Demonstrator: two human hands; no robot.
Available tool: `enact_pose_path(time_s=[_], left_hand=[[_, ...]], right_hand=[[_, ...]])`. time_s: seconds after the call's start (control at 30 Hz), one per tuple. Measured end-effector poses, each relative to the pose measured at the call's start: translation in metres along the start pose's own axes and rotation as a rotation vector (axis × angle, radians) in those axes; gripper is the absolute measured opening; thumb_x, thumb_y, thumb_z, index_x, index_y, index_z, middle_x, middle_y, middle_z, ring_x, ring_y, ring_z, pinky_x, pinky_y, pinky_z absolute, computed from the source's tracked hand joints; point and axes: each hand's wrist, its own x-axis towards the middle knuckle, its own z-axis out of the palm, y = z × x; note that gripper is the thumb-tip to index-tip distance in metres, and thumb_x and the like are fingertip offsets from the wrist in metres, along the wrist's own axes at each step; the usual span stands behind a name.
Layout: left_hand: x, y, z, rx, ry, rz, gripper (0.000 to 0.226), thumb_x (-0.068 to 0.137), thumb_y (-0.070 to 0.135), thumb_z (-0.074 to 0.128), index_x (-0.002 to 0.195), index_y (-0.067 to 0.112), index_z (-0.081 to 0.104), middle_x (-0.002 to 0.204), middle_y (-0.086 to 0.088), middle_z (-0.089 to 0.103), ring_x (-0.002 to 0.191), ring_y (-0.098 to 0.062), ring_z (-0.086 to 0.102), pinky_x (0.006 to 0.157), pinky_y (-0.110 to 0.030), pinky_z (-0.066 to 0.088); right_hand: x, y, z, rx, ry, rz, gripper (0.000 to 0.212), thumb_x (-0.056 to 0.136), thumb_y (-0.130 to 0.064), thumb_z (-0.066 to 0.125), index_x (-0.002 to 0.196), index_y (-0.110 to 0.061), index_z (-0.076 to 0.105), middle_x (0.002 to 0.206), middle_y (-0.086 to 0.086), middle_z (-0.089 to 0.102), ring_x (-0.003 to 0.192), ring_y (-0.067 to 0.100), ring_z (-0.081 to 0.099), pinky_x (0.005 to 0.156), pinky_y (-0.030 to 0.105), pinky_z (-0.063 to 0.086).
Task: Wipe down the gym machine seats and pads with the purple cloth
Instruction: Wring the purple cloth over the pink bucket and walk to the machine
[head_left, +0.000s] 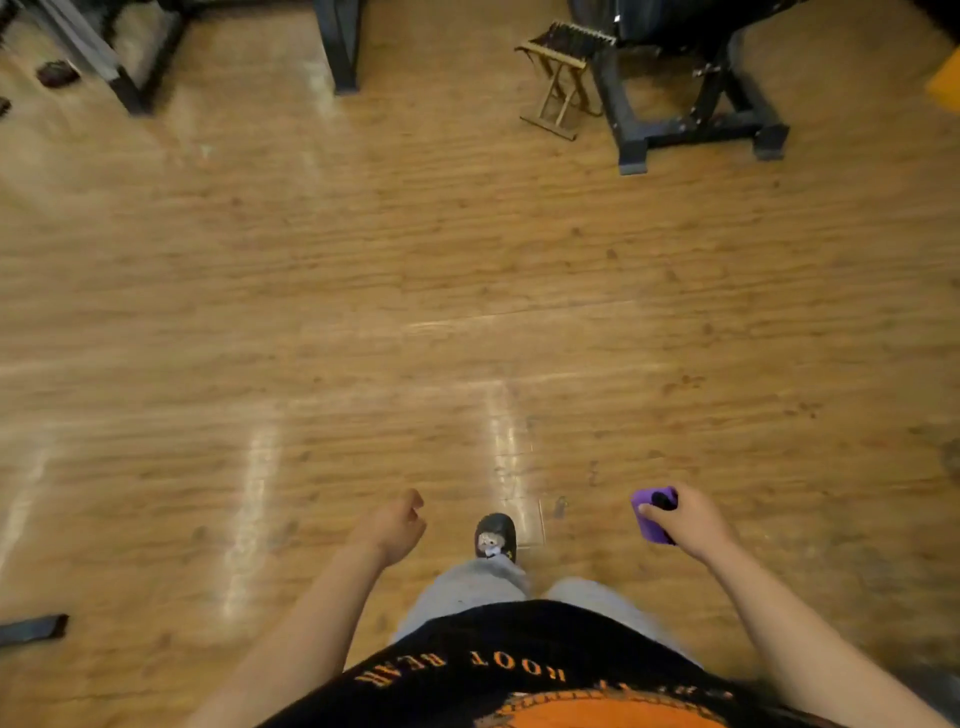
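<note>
A glossy wood-grain plank floor (467, 260), streaked with reflected light, is seen from above. At its far right side a black metal gym machine frame (696, 130) is planted, with a small wooden folding stool (558, 78) just beside it. A bunched purple cloth (649, 519) is gripped in the right hand (691, 522), to the right of a dark shoe (495, 535). The left hand (395, 527) is loosely curled, nothing held.

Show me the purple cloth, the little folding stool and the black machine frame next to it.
purple cloth (649, 531): head view, lower end of the bunched fabric.
folding stool (576, 39): head view, slatted seat top.
machine frame (696, 132): head view, floor crossbar of its base.
</note>
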Motion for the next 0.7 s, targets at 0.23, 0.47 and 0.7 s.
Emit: enact_pose_path(time_s=[0.23, 0.47, 0.7], left_hand=[[0.128, 0.093, -0.133, -0.013, 0.048, 0.082, 0.029, 0.098, 0.025, 0.044, 0.124, 0.015, 0.052, 0.119, -0.009, 0.062, 0.102, -0.028, 0.060, 0.081, -0.031, 0.047], [0.242, 0.170, -0.186, -0.096, -0.067, 0.069, 0.022, 0.098, 0.023, 0.044, 0.120, 0.023, 0.050, 0.106, -0.002, 0.062, 0.089, -0.020, 0.057, 0.073, -0.027, 0.044], [0.366, 0.255, -0.318, -0.324, 0.080, -0.041, 0.016, 0.094, 0.007, 0.051, 0.088, 0.021, 0.048, 0.093, -0.014, 0.058, 0.083, -0.028, 0.055, 0.080, -0.037, 0.047]], right_hand=[[0.111, -0.073, -0.081, 0.154, 0.173, 0.042, 0.024, 0.082, -0.035, 0.070, 0.088, -0.017, 0.057, 0.083, 0.007, 0.065, 0.081, 0.030, 0.061, 0.071, 0.039, 0.047], [0.243, -0.114, -0.130, 0.123, -0.013, 0.158, 0.021, 0.083, -0.038, 0.070, 0.080, -0.022, 0.056, 0.087, 0.005, 0.067, 0.081, 0.024, 0.061, 0.074, 0.038, 0.049], [0.445, -0.242, -0.315, 0.095, 0.194, 0.020, 0.027, 0.083, -0.039, 0.070, 0.094, -0.017, 0.059, 0.099, 0.014, 0.068, 0.093, 0.033, 0.063, 0.074, 0.037, 0.047]])
